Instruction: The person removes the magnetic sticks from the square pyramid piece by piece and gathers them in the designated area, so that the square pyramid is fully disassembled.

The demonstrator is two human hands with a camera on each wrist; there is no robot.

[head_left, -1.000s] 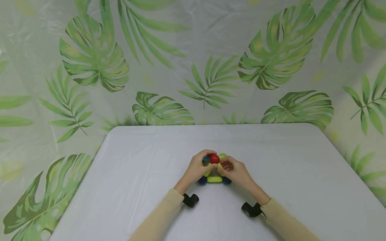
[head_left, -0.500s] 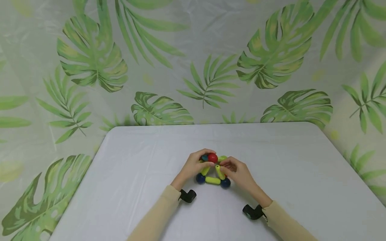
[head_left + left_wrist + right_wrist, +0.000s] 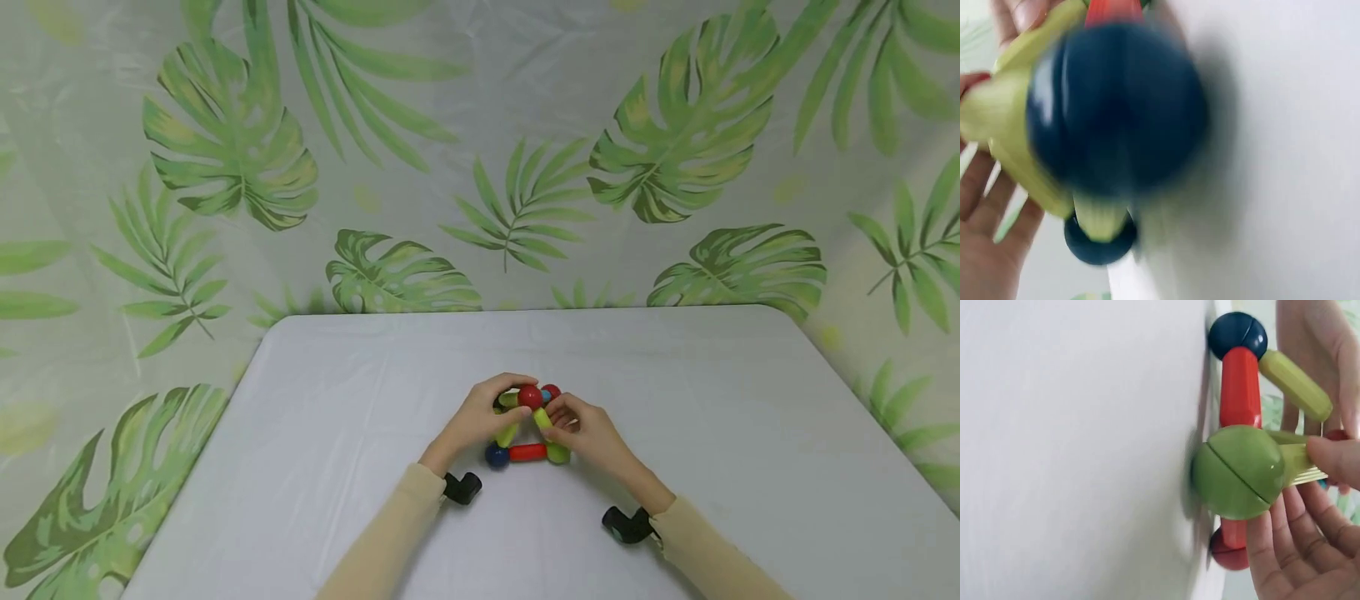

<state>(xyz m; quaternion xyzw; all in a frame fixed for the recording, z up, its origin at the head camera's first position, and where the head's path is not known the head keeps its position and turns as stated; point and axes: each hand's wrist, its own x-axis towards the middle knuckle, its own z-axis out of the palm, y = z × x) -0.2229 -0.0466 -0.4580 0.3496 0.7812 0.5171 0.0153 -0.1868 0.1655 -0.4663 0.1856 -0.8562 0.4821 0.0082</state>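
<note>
- The ball-and-rod frame (image 3: 528, 452) stood on the tabletop (image 3: 375, 375), near its middle, between the person's two hands.
- The left hand (image 3: 476, 417) held the upper red ball (image 3: 530, 397), its fingers bent and narrowly parted, one on top and the thumb on the near side. This grip seemed meant to steady the peak.
- The right hand (image 3: 592, 433) pinched a yellow-green rod (image 3: 542, 419) between thumb and fingers, the gap closed down to the rod's thickness. The rod leaned up from the green ball (image 3: 558, 452) toward the upper red ball, probably held to line up its top end; whether the two touched could not be told.
- Along the near edge, a red rod (image 3: 1240, 387) joined the green ball to a blue ball (image 3: 497, 455), likely low and spread to give a footing.
- A second sloping rod (image 3: 507, 434) rose from that blue ball; the left hand hid its top.
- Another red ball (image 3: 552, 391) showed behind the peak, beside a bright-blue piece (image 3: 546, 397).
- No container showed in any view; the pieces sat within the frame itself or in the fingers.
</note>
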